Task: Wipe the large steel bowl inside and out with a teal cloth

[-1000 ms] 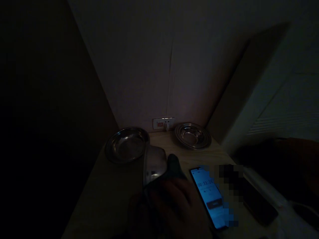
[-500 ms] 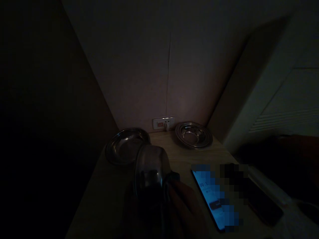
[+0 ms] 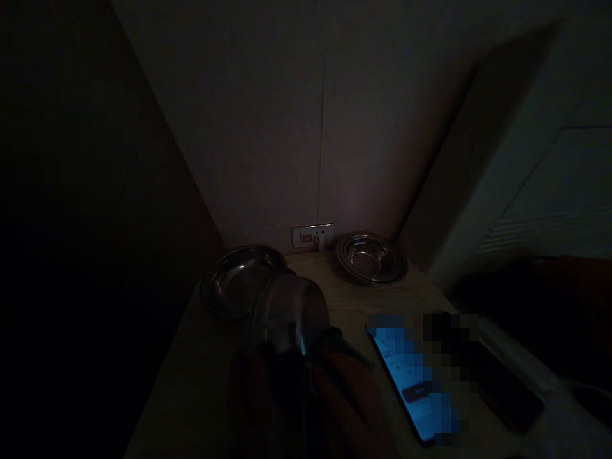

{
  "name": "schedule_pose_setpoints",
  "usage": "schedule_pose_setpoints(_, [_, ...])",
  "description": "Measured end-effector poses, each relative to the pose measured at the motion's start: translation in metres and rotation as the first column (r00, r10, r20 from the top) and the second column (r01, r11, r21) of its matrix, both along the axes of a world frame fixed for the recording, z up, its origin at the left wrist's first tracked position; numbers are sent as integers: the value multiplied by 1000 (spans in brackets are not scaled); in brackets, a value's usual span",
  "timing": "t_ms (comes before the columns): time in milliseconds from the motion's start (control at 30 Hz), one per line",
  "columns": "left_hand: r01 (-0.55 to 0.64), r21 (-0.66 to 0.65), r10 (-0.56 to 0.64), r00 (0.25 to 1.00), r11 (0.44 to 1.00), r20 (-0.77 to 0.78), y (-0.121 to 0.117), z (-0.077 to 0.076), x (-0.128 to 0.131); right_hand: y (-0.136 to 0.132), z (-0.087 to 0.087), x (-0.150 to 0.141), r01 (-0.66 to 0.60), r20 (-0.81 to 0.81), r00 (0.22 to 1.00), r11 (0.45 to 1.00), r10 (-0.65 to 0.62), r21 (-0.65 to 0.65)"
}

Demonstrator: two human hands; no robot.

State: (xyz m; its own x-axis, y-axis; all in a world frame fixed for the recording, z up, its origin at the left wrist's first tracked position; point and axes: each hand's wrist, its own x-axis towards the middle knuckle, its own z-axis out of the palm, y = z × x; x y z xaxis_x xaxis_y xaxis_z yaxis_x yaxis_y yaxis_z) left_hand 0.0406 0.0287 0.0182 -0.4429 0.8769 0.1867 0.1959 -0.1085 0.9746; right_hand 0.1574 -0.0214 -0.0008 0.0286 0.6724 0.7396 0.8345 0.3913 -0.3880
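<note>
Lit phone (image 3: 404, 379) on table (image 3: 186, 382); socket panel (image 3: 305, 238) on wall (image 3: 268, 153).

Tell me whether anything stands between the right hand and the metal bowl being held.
A dark cloth lies between the right hand and the right side of the metal bowl. Lower down, it is too dark to tell whether the hand touches the bowl directly.

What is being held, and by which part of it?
A metal bowl: left hand at its lower left side, right hand holding a dark cloth at its lower right. The exact finger contact is too dark to tell.
</note>
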Motion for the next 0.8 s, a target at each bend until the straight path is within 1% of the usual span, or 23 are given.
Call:
schedule_pose_setpoints(133, [-86, 26, 88, 993, 996, -83, -4, -10, -4, -3, -5, -4, 13, -17, 1000, 1000, -13, -6])
schedule_pose_setpoints(200, [-110, 40, 114, 986, 993, -120, -4, -14, -4, 1, -1, -5, 24, -33, 999, 1000, -24, -16])
schedule_pose_setpoints(267, [-123, 50, 129, 980, 991, -149, -2, -18, -4, 9, 12, -4, 22, -54, 998, 1000, -23, -18])
schedule_pose_setpoints(367, [-130, 48, 136, 976, 990, -168, 1, -24, -4, 28, 40, -1, -31, -72, 997, 998, 28, -49])
schedule_pose_setpoints(433, [-153, 41, 158, 970, 987, -184, 2, -28, -7, 35, 51, -1, -55, -74, 996, 997, 51, -60])
schedule_pose_setpoints(467, [-184, 40, 188, 961, 982, -204, 3, -31, -10, 36, 50, -2, -55, -69, 996, 997, 51, -58])
schedule_pose_setpoints(500, [-192, 39, 196, 956, 981, -218, 2, -32, -13, 33, 46, -4, -48, -63, 997, 998, 46, -42])
schedule_pose_setpoints(600, [-208, 15, 207, 953, 978, -221, 0, -32, -18, 17, 18, -8, -13, -39, 999, 1000, 14, 12])
schedule_pose_setpoints(667, [-217, -6, 211, 957, 976, -198, 0, -25, -14, 8, 5, -8, 10, -32, 999, 1000, -10, 11])
schedule_pose_setpoints(700, [-207, -19, 200, 962, 978, -188, 0, -20, -11, 8, 4, -7, 13, -37, 999, 1000, -12, 12])
schedule_pose_setpoints(733, [-187, -41, 177, 969, 982, -174, 1, -15, -7, 10, 8, -6, 11, -47, 999, 1000, -11, 3])
schedule_pose_setpoints(767, [-203, -55, 192, 969, 978, -158, 2, -10, -3, 14, 14, -4, 3, -60, 998, 1000, -3, -3])
schedule_pose_setpoints(800, [-191, -89, 179, 976, 978, -127, 4, -5, -1, 20, 22, -2, -10, -73, 997, 1000, 7, -28])
